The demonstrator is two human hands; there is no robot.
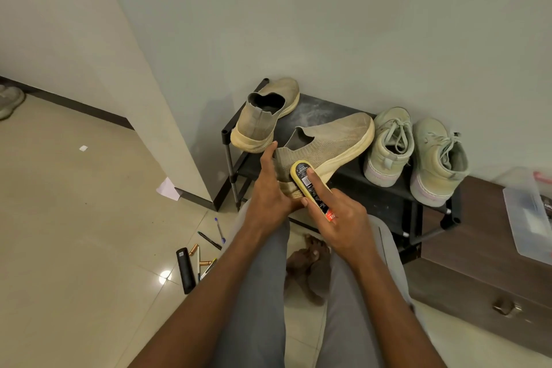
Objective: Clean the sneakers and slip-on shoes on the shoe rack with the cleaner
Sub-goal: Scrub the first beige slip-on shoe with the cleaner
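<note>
— Rack first: what stood on the black shoe rack [385, 203]?
— Two laced sneakers [418, 155] at its right end, one slip-on shoe [265, 113] at its left, heel toward the camera.
— And the hands?
— The left hand [270, 188] gripped the heel of a second slip-on [328, 137], held over the rack. The right hand [340, 218] held the yellow cleaner [310, 188], forefinger along its back, pressed against that shoe's sole edge.
</note>
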